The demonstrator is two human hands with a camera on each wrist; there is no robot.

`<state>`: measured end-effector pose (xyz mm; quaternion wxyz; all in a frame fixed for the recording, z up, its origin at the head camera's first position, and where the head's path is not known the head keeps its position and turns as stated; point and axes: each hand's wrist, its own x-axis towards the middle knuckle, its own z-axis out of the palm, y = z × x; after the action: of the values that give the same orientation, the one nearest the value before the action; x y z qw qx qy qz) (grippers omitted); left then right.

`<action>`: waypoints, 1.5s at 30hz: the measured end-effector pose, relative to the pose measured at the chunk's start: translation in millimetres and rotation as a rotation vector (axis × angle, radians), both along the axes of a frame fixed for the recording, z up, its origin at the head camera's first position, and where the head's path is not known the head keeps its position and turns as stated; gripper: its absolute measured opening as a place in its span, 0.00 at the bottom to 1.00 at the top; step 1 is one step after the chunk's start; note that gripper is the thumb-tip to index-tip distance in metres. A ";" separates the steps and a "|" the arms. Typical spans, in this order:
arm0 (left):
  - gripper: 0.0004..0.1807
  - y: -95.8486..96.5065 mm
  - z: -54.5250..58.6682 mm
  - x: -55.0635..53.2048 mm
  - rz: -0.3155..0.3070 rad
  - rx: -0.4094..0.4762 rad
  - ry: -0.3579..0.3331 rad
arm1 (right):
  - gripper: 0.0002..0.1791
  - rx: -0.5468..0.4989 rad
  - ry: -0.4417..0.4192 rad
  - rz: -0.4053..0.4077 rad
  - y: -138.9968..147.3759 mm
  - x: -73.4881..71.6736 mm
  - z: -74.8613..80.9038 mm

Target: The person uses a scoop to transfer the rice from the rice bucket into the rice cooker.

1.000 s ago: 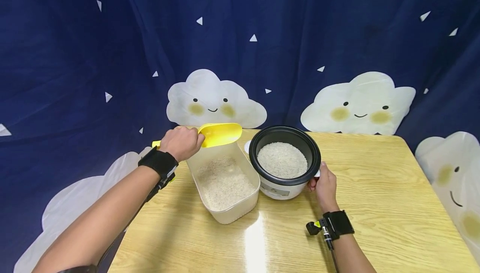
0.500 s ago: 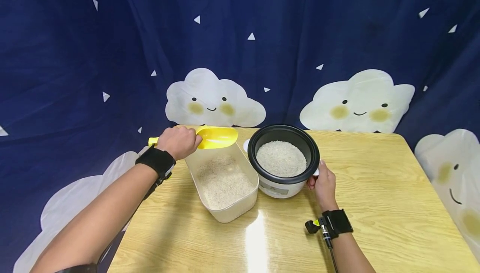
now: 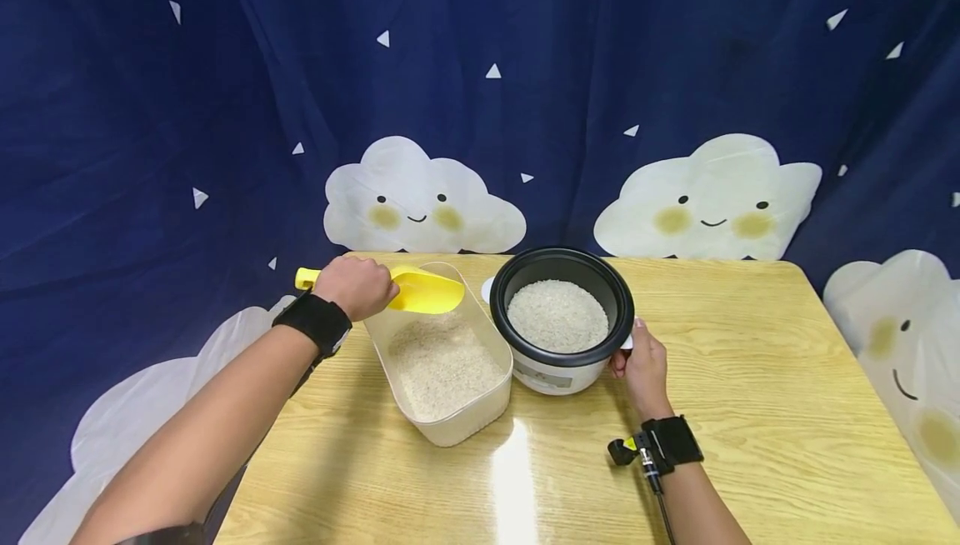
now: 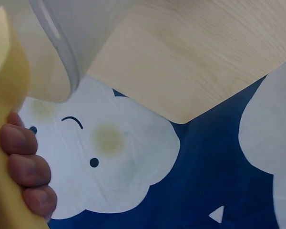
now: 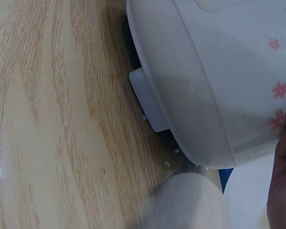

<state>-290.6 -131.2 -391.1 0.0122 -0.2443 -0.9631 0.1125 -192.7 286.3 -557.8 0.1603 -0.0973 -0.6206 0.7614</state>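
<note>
My left hand (image 3: pixel 356 287) grips the handle of a yellow scoop (image 3: pixel 429 292) over the back end of a cream plastic bin (image 3: pixel 472 422). No rice shows in the scoop. Loose white rice (image 3: pixel 450 370) lies in the bin. Just right of it stands a white rice cooker (image 3: pixel 577 380) with a black inner pot, partly filled with rice (image 3: pixel 558 317). My right hand (image 3: pixel 647 370) holds the cooker's right side handle, its fingertips partly hidden underneath. In the left wrist view, curled fingers (image 4: pixel 29 162) wrap the scoop's handle. Red flowers decorate the cooker's side in the right wrist view.
Both containers stand on a light wooden table (image 3: pixel 750 378), close together near its back edge. A few rice grains (image 5: pixel 168 164) lie on the table by the cooker's base. A dark blue curtain (image 3: pixel 450 28) with clouds hangs behind the table.
My left hand has lowered slightly, and the scoop has dipped down and left, with its blade tilting toward the bin. My right hand stays on the cooker's handle. The head view has shifted a little.
</note>
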 end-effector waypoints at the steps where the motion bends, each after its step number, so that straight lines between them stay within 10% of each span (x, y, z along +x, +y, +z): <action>1: 0.23 2.3 -0.5 -0.2 -0.001 -0.018 -0.005 | 0.32 0.000 -0.001 -0.002 -0.2 0.3 0.4; 31: 0.08 62.2 -19.9 -11.0 0.123 -0.408 -0.230 | 0.31 0.018 0.006 0.019 -1.1 1.2 0.5; 45: 0.12 79.8 -45.7 -2.6 0.120 -0.487 -0.152 | 0.31 0.007 0.026 0.032 1.6 -1.1 -4.0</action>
<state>-293.2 -51.5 -436.8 -0.1260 -0.1901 -0.9186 0.3228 -193.8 287.9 -561.9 0.1565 -0.0768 -0.6228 0.7627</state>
